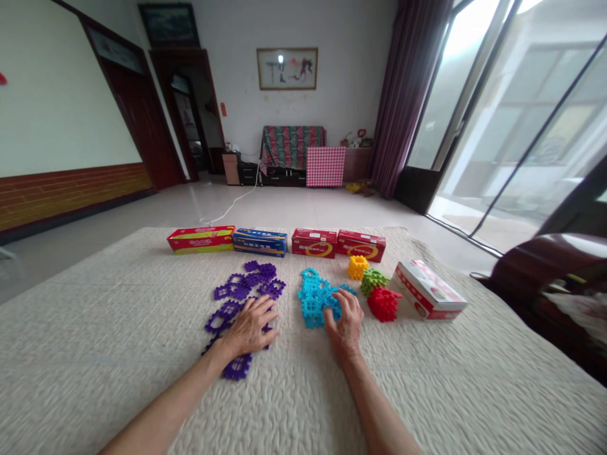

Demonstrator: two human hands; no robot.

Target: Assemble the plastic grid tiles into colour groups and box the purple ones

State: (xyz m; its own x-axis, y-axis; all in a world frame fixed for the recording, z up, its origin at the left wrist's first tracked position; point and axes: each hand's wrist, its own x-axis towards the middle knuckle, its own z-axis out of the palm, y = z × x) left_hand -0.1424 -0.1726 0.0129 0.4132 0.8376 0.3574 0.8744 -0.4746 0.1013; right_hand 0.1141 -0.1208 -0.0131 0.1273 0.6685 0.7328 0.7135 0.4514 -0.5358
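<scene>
Several purple interlocking plastic tiles point(246, 284) lie loose on a cream quilted cover point(118, 328). My left hand point(250, 327) rests flat on the near purple tiles, fingers spread, open. A heap of cyan tiles point(315, 296) lies to the right of them. My right hand point(346, 321) lies on the near right edge of the cyan heap, fingers curled onto the pieces; a grip cannot be made out. Beyond it stand a yellow tile cube point(357, 266), a green one point(374, 280) and a red one point(383, 303).
A row of flat boxes, a red-and-yellow one point(201, 239), a blue one point(260, 241) and two red ones point(337, 244), lies along the far edge. A white-and-red box point(429, 289) sits at the right. Dark wooden furniture point(550, 272) stands beside the cover's right side.
</scene>
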